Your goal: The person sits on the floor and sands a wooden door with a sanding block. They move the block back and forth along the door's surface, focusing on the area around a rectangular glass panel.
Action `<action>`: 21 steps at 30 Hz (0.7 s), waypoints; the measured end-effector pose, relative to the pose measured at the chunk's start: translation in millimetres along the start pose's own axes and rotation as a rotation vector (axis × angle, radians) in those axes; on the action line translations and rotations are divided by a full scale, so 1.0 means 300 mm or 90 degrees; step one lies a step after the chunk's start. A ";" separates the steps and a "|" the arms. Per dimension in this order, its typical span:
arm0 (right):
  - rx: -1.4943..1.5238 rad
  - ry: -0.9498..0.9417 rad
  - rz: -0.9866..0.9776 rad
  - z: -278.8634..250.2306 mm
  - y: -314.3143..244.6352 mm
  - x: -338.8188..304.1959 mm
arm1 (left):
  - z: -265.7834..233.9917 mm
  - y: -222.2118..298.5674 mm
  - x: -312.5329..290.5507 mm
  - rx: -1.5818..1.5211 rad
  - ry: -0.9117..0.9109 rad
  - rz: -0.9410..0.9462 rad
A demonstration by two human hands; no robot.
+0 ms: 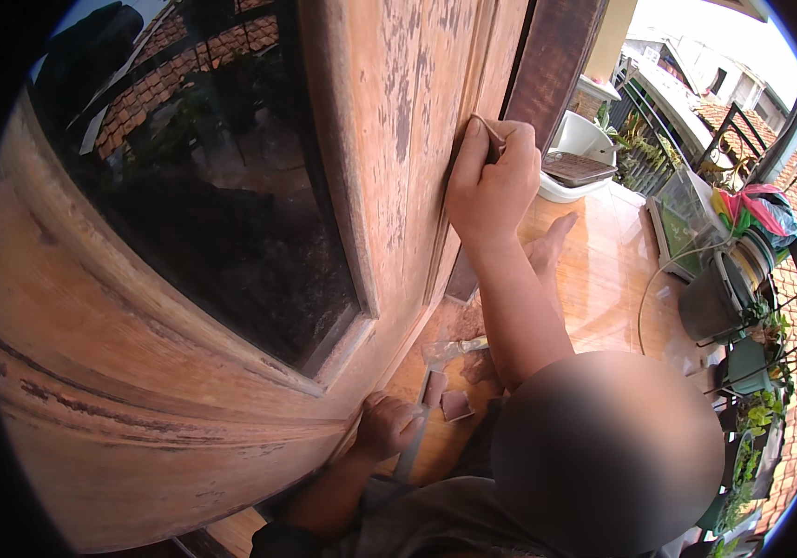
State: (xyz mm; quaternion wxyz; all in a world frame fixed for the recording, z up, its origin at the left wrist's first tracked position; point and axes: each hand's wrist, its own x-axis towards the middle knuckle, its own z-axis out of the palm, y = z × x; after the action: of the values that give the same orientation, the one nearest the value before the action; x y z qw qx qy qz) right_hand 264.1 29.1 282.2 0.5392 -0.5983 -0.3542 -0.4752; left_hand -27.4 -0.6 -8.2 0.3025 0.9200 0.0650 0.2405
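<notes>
A wooden door (408, 84) with worn, partly stripped finish and a dark glass pane (222, 186) stands in front of me. My right hand (499, 181) is closed on a folded piece of sandpaper (482, 123), pressed against the moulding near the door's edge. Lower down, my left hand (387, 426) is curled round the door's edge, its fingers partly hidden. On the floor close to that hand lie two brownish sandpaper pieces (457, 405). A flat tool with a pale handle (459, 348), perhaps a scraper or brush, rests beyond them.
Past my right arm, a white basin (561, 191) has a dark flat tray (579, 168) on it. A bare foot (554, 240) is on the glossy tiled floor (603, 270). Along the right side stand a dark bucket (710, 307), potted plants (756, 418) and a railing.
</notes>
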 end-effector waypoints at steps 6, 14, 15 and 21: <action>-0.044 -0.062 0.007 -0.067 -0.020 -0.165 | 0.003 0.001 -0.008 -0.016 -0.001 -0.008; 0.023 0.010 -0.003 0.025 -0.012 0.104 | 0.000 -0.001 -0.002 -0.013 0.006 -0.005; -0.001 -0.017 0.014 0.006 -0.016 0.052 | -0.001 -0.001 -0.002 -0.014 0.005 -0.002; -0.028 -0.027 -0.046 -0.068 -0.027 -0.137 | -0.003 0.004 -0.007 -0.025 0.011 0.000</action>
State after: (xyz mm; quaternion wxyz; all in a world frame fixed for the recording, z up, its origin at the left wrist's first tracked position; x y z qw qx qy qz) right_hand 240.4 14.0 245.0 0.5006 -0.6068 -0.3768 -0.4891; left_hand -29.6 -1.7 -7.8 0.3198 0.9119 0.0628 0.2496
